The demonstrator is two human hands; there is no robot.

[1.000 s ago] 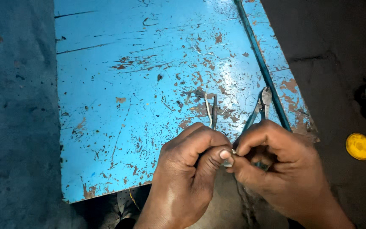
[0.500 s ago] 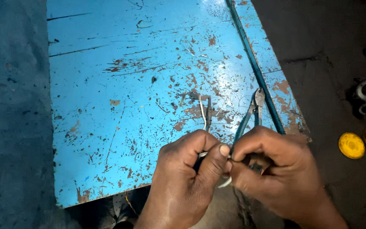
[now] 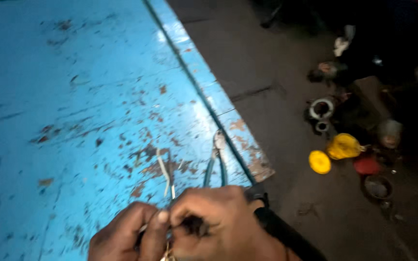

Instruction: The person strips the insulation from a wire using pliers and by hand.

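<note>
A thin pale wire (image 3: 163,170) stands up from between the two hands, its free end curving over the worn blue counter (image 3: 73,96). The left hand (image 3: 124,235) sits at the bottom of the view, just left of the wire's base, its fingers curled in tight and its thumb pressed toward the other hand; it appears to pinch the lower part of the wire, though the blur hides the exact contact. The right hand (image 3: 218,220) lies immediately right of the wire, touching the left hand, with its fingers folded closed around something small and dark that cannot be made out. Whether it also grips the wire cannot be told.

Just right of the wire, a pair of pliers with blue-green handles (image 3: 216,162) lies on the counter, its metal nose pointing away from the hands and its handles running down toward the right hand's knuckles. Beyond the pliers, a dark cable (image 3: 189,79) runs along the counter's right edge. Well to the right of the wire, on the dark floor (image 3: 276,72), lie a round yellow lid (image 3: 320,162), a yellow container (image 3: 343,146), a red cap (image 3: 366,165) and a pale ring-shaped part (image 3: 321,108).
</note>
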